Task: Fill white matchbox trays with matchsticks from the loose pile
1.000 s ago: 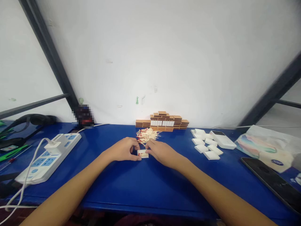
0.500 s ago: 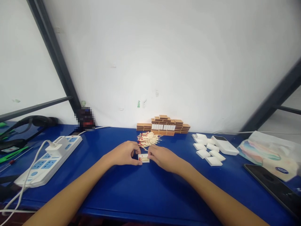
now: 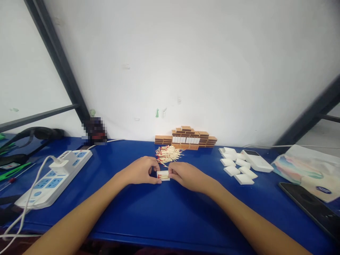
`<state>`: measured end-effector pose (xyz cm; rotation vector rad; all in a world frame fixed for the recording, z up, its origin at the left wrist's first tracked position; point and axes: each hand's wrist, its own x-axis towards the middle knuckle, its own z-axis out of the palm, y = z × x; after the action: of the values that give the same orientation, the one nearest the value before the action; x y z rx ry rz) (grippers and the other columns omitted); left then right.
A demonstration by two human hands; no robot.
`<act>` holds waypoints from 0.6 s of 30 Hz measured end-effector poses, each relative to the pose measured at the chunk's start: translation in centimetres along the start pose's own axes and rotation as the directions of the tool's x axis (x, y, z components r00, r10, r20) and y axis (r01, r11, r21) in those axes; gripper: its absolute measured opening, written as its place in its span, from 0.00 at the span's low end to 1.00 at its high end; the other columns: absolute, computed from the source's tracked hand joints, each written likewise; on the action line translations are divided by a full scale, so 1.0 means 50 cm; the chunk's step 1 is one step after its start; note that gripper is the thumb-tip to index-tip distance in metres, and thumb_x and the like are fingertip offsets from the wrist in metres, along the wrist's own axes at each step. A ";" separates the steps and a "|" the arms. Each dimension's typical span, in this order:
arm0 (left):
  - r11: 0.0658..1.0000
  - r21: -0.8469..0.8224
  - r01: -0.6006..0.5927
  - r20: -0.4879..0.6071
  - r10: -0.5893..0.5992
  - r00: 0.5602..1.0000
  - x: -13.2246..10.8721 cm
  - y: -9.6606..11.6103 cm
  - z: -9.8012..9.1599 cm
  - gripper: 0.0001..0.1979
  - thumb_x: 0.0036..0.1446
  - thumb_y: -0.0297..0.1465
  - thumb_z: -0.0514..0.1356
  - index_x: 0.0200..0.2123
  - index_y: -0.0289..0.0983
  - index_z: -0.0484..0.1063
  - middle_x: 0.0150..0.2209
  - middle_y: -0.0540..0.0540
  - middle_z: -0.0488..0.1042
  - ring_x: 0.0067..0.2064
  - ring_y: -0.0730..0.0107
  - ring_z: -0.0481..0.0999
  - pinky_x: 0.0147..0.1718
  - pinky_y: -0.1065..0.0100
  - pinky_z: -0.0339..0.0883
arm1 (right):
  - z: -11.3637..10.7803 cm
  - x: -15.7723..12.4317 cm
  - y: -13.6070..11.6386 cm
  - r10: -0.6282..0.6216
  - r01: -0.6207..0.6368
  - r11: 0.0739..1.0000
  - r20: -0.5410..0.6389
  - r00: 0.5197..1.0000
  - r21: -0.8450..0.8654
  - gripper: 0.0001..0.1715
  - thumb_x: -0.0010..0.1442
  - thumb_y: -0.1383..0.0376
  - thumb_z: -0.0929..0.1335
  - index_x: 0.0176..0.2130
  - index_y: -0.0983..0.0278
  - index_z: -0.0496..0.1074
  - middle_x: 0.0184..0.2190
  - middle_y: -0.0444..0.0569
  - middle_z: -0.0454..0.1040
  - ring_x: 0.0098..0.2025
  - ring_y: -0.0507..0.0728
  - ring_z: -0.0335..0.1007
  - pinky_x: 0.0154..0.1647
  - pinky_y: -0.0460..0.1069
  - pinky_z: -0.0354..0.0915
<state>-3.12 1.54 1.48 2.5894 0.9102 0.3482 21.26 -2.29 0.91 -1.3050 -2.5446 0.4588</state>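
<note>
A small white matchbox tray (image 3: 166, 179) lies on the blue table, with a few red-headed matches (image 3: 163, 176) inside, heads to the left. My left hand (image 3: 143, 170) grips the tray's left end between thumb and fingers. At the right end, the fingers of my right hand (image 3: 184, 174) are pinched together by the plain match ends. Whether they grip matches or the tray wall is hidden. Just beyond the hands sits a loose pile of matches (image 3: 170, 154).
Brown matchboxes (image 3: 186, 139) stand stacked against the wall, with white trays among them. Several white trays (image 3: 243, 179) lie to the right beside a white device (image 3: 257, 161), a tissue pack (image 3: 308, 177) and a phone (image 3: 308, 203). A power strip (image 3: 53, 182) with cables is at left.
My right hand has drawn slightly right, from over the tray to its right end, uncovering more of the matches inside. The left hand keeps its hold. The view has shifted a little.
</note>
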 end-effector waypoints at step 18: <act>1.000 0.006 0.011 -0.004 -0.011 1.000 0.001 -0.001 0.001 0.17 0.52 0.45 0.70 0.39 0.38 0.79 0.35 0.48 0.75 0.33 0.69 0.71 0.32 0.69 0.61 | 0.024 0.013 0.002 0.024 -0.021 0.997 -0.041 0.999 0.073 0.05 0.69 0.66 0.67 0.38 0.63 0.72 0.34 0.47 0.77 0.35 0.54 0.68 0.34 0.47 0.53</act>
<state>-3.08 1.59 1.43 2.5891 0.9275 0.3488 20.55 -1.92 -0.22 -1.3047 -2.4577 0.5176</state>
